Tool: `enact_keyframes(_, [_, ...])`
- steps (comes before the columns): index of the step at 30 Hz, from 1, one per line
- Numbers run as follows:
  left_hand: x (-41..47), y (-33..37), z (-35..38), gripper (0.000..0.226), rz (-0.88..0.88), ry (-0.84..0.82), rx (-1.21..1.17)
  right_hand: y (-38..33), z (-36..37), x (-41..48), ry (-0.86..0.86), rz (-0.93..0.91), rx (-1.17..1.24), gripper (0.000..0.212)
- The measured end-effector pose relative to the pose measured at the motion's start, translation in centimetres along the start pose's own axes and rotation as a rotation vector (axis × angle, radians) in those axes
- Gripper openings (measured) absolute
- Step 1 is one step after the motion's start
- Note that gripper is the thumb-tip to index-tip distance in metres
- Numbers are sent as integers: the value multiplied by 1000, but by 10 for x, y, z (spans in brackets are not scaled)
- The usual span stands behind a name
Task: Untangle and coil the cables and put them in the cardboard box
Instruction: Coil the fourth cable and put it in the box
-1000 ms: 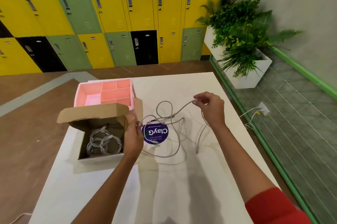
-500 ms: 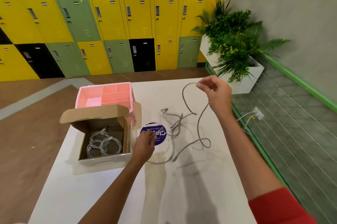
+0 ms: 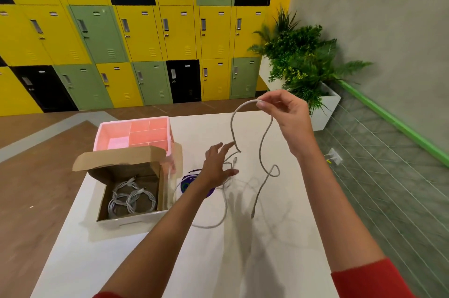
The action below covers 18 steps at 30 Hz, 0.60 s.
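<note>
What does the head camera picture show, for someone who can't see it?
A person's right hand pinches a grey cable and holds it over a white table, while the open left hand reaches toward its tangled part. An open cardboard box on the left holds coiled cables, with a pink tray behind it.

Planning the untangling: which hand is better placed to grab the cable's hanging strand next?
Left. The left hand is open, fingers spread beside the dangling cable; the right hand is busy pinching its raised loop.
</note>
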<state>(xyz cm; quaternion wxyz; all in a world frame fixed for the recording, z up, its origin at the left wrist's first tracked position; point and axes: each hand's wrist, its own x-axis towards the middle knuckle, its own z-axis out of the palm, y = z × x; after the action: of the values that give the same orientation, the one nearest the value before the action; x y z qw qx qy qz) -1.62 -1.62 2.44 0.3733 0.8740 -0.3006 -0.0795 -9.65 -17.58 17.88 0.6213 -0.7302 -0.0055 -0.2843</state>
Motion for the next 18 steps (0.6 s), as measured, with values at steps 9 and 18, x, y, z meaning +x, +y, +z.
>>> enact_keyframes(9, [6, 12, 10, 33, -37, -117, -230, 6, -2, -11, -69, 78, 135, 12])
enact_keyframes(18, [21, 7, -13, 8, 37, 196, -261, 8, -7, -14, -291, 164, 22, 11])
